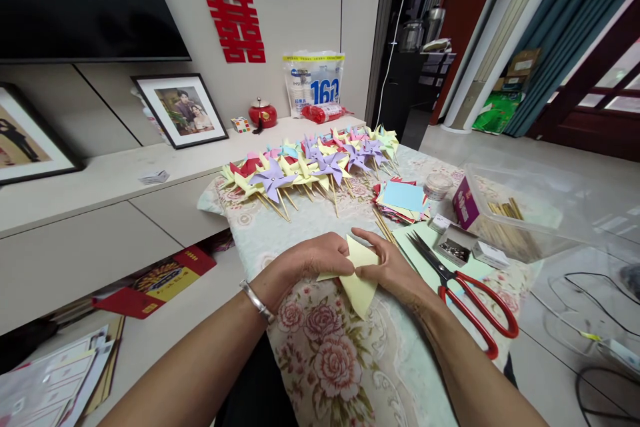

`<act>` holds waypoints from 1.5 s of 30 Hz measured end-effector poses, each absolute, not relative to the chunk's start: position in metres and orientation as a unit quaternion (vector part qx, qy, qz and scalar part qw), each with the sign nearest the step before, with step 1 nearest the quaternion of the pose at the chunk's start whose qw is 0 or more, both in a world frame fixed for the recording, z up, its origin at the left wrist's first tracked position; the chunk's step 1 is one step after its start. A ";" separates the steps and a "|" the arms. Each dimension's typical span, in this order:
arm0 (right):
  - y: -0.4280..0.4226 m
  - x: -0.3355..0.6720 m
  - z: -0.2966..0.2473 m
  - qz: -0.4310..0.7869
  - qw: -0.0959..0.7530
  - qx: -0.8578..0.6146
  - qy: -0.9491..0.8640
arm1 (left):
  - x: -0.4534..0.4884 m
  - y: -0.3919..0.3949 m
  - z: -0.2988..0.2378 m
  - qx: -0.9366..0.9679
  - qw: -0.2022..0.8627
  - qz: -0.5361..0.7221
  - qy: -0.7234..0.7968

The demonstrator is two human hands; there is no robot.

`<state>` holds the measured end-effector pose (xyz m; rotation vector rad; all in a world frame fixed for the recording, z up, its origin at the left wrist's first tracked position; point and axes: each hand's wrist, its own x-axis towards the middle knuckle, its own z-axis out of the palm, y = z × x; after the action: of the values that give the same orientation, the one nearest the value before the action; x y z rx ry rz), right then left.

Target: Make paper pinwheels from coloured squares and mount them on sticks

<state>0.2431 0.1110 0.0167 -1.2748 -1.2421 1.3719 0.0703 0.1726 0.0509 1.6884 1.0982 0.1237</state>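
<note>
Between my two hands is a pale yellow piece of paper [361, 290], partly folded, held just above the flowered tablecloth [330, 360]. My left hand [320, 257], below a silver bracelet, pinches the paper from the left with its thumb near the middle. From the right, my right hand [390, 267] grips the same paper between thumb and fingers. Some of the paper is hidden behind the fingers. To the right lie large red-handled scissors [445, 273] with blades slightly apart, on light green paper [420, 250].
Many paper pinwheels [310, 163] on sticks lie across the table's far side. A stack of coloured paper squares [403, 197], a small box of metal fasteners [455, 245] and a clear plastic bin [525, 213] with wooden sticks [510, 227] stand at right.
</note>
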 end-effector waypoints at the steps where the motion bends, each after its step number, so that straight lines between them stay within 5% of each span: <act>1: 0.111 0.243 0.017 0.555 0.435 -0.511 -0.492 | 0.069 0.173 0.049 0.697 0.550 0.061 0.457; 11: 0.114 0.243 0.015 0.543 0.523 -0.509 -0.415 | 0.060 0.142 0.040 0.438 0.744 0.302 0.404; 45: 0.113 0.234 0.017 0.535 0.547 -0.499 -0.408 | 0.097 0.125 0.012 0.350 0.709 0.412 0.452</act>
<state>0.2336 0.1134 0.0170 -1.1816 -0.9663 1.2685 0.0970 0.1246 0.0122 0.7775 1.0037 0.9137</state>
